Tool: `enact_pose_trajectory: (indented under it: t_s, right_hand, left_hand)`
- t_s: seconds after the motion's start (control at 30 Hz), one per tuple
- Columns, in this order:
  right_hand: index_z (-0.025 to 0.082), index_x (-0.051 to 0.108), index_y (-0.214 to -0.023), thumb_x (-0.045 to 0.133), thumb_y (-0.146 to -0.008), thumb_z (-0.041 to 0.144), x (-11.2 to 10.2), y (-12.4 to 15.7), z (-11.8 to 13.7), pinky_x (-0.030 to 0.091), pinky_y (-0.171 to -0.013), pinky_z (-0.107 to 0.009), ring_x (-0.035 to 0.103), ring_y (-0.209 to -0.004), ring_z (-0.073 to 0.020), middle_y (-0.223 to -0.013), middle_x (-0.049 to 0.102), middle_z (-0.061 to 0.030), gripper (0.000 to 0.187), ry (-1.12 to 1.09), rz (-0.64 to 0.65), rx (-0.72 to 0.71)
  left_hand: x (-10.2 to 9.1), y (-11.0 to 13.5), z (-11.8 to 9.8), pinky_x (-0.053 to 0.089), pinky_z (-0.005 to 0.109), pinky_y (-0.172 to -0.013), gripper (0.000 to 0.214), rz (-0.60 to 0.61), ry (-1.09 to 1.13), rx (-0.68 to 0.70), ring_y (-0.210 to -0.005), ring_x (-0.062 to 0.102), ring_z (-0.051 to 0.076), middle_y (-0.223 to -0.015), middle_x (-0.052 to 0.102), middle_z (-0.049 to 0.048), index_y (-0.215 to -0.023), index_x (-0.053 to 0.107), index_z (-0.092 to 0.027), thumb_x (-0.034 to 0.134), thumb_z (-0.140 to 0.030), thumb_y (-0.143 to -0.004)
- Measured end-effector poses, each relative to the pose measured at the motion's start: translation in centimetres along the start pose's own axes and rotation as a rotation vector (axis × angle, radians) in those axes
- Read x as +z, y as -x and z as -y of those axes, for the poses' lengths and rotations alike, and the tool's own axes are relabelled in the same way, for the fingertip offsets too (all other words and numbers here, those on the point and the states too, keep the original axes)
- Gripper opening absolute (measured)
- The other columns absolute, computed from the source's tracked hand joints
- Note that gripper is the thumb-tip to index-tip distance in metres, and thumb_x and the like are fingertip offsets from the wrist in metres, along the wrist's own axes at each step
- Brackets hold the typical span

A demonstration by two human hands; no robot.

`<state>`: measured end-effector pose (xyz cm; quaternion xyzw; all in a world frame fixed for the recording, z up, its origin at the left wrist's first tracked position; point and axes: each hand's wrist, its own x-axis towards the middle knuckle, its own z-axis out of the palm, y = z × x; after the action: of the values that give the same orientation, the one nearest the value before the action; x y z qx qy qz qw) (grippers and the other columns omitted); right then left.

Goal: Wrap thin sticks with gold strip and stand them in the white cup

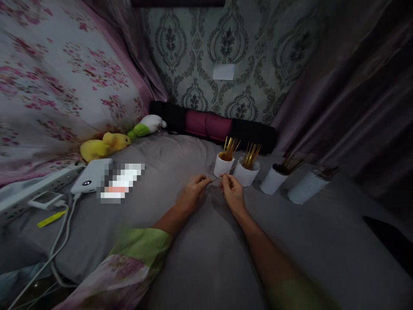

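My left hand (192, 192) and my right hand (231, 190) meet over a grey bedsheet (209, 258), each pinching one end of a thin silvery utensil (217, 178) held between them. Just beyond the fingers stand two white cups: one (223, 165) holds several gold-coloured utensils, and the other (246, 173) holds more of them. Farther right, two more white cups (273, 179) (306, 187) lean with dark utensils inside. Which kind of utensil my hands hold is too small to tell.
Yellow and green soft toys (106, 145) lie at the left by a floral pillow (58, 82). A white power bank (91, 175), a power strip (35, 189) and cables (61, 241) sit at the left edge. A black and maroon bolster (213, 126) lies along the patterned wall.
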<state>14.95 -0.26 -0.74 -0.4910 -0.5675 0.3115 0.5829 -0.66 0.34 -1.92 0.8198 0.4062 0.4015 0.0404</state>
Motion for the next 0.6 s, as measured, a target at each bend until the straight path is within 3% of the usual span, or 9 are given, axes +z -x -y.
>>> enact_pose_trajectory:
  t_s: [0.3, 0.6]
  right_hand:
    - [0.017, 0.057, -0.089, 0.043, -0.081, 0.045, -0.03, 0.11, 0.26, 0.032, -0.041, -0.020, 0.039, -0.045, -0.0077, -0.061, 0.047, 0.0033, 0.032, -0.064, 0.019, 0.058]
    - [0.016, 0.056, -0.086, 0.043, -0.081, 0.046, 0.05, 0.03, 0.13, 0.033, -0.041, -0.020, 0.040, -0.046, -0.0077, -0.061, 0.047, 0.0030, 0.033, -0.074, 0.026, 0.066]
  left_hand:
    - [-0.37, -0.11, -0.50, 0.043, 0.027, -0.079, 0.029, 0.058, -0.082, 0.008, -0.091, 0.051, 0.015, -0.098, 0.055, 0.0056, -0.108, 0.059, -0.024, 0.040, -0.022, -0.086]
    - [-0.20, -0.07, -0.27, 0.043, 0.029, -0.079, 0.030, 0.057, -0.025, 0.001, -0.092, 0.051, 0.016, -0.099, 0.055, 0.0072, -0.108, 0.059, -0.022, 0.039, -0.020, -0.086]
